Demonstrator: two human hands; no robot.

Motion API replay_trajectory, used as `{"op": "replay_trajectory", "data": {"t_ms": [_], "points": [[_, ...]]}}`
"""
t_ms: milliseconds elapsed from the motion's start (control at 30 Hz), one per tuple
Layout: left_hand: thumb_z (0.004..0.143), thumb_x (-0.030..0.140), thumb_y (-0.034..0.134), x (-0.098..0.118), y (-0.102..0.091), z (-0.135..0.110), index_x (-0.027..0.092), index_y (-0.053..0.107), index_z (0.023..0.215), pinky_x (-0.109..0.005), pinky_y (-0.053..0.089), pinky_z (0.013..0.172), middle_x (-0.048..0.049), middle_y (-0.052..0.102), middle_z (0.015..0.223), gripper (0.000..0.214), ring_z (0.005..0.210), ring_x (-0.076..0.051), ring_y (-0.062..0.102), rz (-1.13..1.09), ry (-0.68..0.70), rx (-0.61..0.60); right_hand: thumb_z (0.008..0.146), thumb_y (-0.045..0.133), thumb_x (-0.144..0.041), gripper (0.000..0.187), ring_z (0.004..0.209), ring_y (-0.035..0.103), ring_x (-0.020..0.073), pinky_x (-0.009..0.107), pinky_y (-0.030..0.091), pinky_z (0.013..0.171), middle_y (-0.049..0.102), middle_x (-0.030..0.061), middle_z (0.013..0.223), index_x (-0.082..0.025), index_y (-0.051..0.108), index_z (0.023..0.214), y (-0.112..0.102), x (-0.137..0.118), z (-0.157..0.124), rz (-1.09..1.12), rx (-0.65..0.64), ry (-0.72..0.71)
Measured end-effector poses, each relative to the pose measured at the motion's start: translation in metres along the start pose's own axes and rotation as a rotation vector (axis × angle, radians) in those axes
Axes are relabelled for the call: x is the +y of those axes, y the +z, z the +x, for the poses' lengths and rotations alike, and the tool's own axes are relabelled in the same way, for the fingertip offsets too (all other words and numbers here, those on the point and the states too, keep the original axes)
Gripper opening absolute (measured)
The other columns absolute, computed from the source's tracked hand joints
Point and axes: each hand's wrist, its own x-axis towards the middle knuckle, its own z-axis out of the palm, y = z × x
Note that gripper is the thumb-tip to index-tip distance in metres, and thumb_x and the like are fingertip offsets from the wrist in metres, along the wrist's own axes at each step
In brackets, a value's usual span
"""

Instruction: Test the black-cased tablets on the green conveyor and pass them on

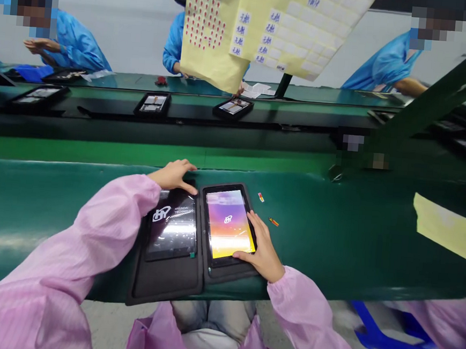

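Below the grips: denim-covered knees (209, 315) and a pink smock front, just past the desk's near edge; a blue stool frame (389, 337) on the floor, off to the right.
Left grip (172, 176): open, fingers bent over the top edge of the dark tablet, no closed hold visible; pink striped sleeve (92, 222) running back from the wrist.
Right grip (261, 246): open, spread across the lower right corner of the lit tablet, thumb along its lower edge; pink sleeve (307, 309) at the wrist.
Under the left grip: dark tablet (172, 223), screen off, white logo and "HYUNDAI" lettering, lying flat.
Under the right grip: lit tablet (227, 222), purple-to-yellow screen with a white logo, lying flat just beside the dark tablet.
Under both tablets: black folding case (164, 282), open flat on the green desk (23, 217).
Right of the right grip: two small orange strips (261, 197) (273, 222), apart on the desk; farther right, a loose yellow sheet (446, 229).
Beyond the grips: black trays (233, 108) holding devices on a farther green belt.
Farthest: a hanging yellow chart (261, 26) with red marks and handwritten labels; co-workers in blue smocks (77, 44) across the line, hands at their own stations.
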Motion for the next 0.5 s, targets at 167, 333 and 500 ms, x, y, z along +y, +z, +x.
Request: {"op": "replay_trajectory", "data": {"t_ms": [167, 333, 500], "points": [[0.081, 0.073, 0.042, 0.068, 0.039, -0.013, 0.009, 0.064, 0.103, -0.041, 0.033, 0.089, -0.0171, 0.055, 0.105, 0.07, 0.101, -0.03, 0.048, 0.326, 0.096, 0.251, 0.075, 0.066, -0.059, 0.096, 0.144, 0.02, 0.0302, 0.054, 0.024, 0.116, 0.024, 0.0117, 0.156, -0.027, 0.015, 0.15, 0.005, 0.003, -0.006, 0.016, 0.052, -0.002], [0.068, 0.082, 0.047, 0.087, 0.06, -0.012, 0.005, 0.058, 0.104, -0.039, 0.033, 0.083, -0.0194, 0.053, 0.104, 0.085, 0.097, -0.031, 0.048, 0.323, 0.037, 0.194, 0.077, 0.065, -0.057, 0.097, 0.144, 0.02, 0.0337, 0.056, 0.028, 0.113, 0.023, 0.0137, 0.156, -0.025, 0.01, 0.151, 0.015, 0.0, -0.026, -0.065, 0.088, -0.033], [0.066, 0.082, 0.05, 0.092, 0.059, -0.015, 0.007, 0.057, 0.105, -0.04, 0.033, 0.084, -0.0201, 0.053, 0.106, 0.085, 0.099, -0.033, 0.048, 0.303, 0.075, 0.069, 0.077, 0.065, -0.056, 0.1, 0.143, 0.023, 0.0355, 0.057, 0.031, 0.112, 0.025, 0.0157, 0.155, -0.023, 0.007, 0.152, 0.019, -0.006, -0.038, -0.094, 0.126, -0.007]]}}
